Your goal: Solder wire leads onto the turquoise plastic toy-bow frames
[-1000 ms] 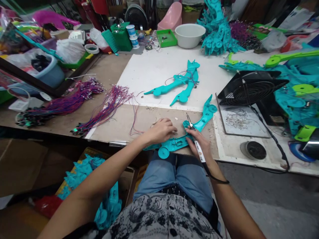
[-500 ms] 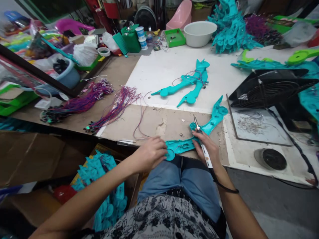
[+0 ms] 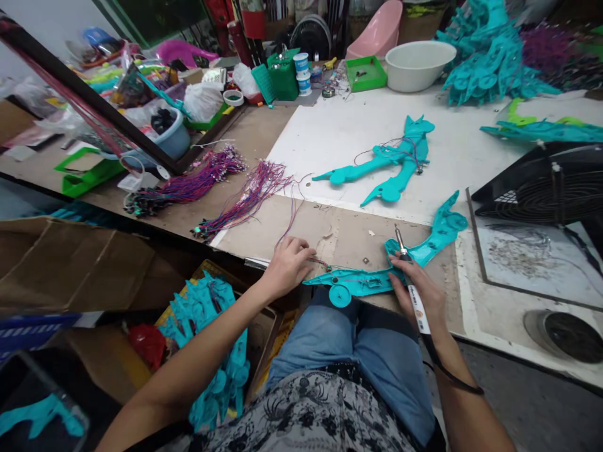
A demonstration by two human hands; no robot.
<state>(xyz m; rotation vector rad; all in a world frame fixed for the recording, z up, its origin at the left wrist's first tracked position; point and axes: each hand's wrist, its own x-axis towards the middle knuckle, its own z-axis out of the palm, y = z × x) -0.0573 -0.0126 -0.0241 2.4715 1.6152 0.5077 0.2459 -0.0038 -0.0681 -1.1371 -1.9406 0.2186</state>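
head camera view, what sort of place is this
Likely an electronics assembly workshop: a white pen-shaped soldering iron in the right hand, a red-and-purple wire bundle, a heap of turquoise plastic parts.

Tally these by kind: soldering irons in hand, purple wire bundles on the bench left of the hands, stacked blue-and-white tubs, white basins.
Soldering iron, in the right hand: 1
Purple wire bundles: 2
Blue-and-white tubs: 2
White basin: 1
Total: 6
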